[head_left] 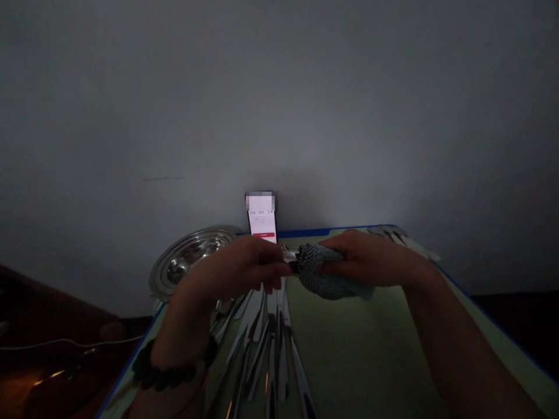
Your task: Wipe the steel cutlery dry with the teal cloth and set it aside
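My left hand (244, 266) is closed, pinching one end of a shiny metal piece of cutlery (291, 256) between thumb and fingers. A checked, pale blue-green cloth (327, 279) wraps the other end, so its kind is hidden. My right hand (371, 259) is closed around the cloth, with its fingers pressed together. Below my left hand, several metal table knives (271, 349) lie loosely side by side on the table.
A round steel bowl (158, 270) stands at the table's back left. A phone showing a timer (262, 226) leans against the wall. Several pieces of cutlery (399, 235) lie at the back right. The green tabletop (349, 349) has blue edges.
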### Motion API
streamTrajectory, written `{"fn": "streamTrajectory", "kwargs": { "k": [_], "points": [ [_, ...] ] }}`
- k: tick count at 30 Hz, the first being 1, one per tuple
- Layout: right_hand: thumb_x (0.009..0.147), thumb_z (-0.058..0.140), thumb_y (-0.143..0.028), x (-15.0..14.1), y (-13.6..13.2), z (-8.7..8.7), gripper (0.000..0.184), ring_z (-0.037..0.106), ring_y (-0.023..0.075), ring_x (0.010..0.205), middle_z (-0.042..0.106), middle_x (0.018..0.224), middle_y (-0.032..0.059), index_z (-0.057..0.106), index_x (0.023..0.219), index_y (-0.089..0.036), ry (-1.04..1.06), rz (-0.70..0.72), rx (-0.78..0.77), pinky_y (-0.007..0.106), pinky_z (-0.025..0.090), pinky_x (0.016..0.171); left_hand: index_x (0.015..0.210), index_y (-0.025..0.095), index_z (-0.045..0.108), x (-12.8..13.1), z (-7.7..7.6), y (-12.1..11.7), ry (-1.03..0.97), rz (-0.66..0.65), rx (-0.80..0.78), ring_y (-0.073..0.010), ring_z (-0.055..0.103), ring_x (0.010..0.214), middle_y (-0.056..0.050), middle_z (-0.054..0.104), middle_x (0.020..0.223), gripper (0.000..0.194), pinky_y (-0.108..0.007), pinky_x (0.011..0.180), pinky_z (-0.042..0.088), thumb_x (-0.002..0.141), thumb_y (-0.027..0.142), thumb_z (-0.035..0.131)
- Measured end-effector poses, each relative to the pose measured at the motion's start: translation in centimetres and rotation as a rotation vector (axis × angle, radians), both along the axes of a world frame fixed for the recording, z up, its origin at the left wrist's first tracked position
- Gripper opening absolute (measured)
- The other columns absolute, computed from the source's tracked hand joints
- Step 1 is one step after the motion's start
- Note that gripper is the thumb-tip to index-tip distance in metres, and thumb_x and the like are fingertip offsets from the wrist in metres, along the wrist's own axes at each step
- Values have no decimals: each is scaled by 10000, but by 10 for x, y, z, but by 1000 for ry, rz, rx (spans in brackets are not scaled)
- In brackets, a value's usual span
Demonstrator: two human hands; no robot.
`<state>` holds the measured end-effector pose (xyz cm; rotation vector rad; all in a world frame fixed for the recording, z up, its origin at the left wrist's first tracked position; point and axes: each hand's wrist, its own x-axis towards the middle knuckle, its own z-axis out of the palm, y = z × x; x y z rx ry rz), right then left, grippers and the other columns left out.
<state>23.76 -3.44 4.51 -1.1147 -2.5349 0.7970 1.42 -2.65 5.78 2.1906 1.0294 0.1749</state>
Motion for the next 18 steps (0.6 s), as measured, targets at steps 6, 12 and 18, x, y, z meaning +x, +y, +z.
{"fn": "streamTrajectory", "kwargs": {
  "k": [6, 12, 18],
  "points": [
    [851, 482, -340, -6, 0, 0, 222, 547, 123, 651, 627, 740, -6, 628, 851, -173, 36, 13, 61, 219, 383, 599, 755, 154, 601, 4, 2, -3, -9, -34, -12, -93, 552, 527, 13, 600, 611, 252, -184, 502, 408, 855, 329, 450],
    [866, 472, -361, -9, 1, -4, 247, 575, 135, 686, 657, 784, 8, 626, 906, -173, 61, -8, 41, 223, 400, 626, 818, 156, 582, 9, -10, 3, -6, -61, 76, -101, 562, 562, 6, 604, 644, 249, -186, 509, 407, 879, 329, 415],
    [850, 506, -372, -9, 6, -6, 246, 597, 148, 781, 673, 905, 11, 621, 968, -189, 104, 43, -24, 237, 427, 717, 762, 155, 573, 5, -4, 5, 24, -31, 96, -81, 470, 510, 33, 519, 589, 275, -192, 500, 355, 873, 354, 419]
  ]
}}
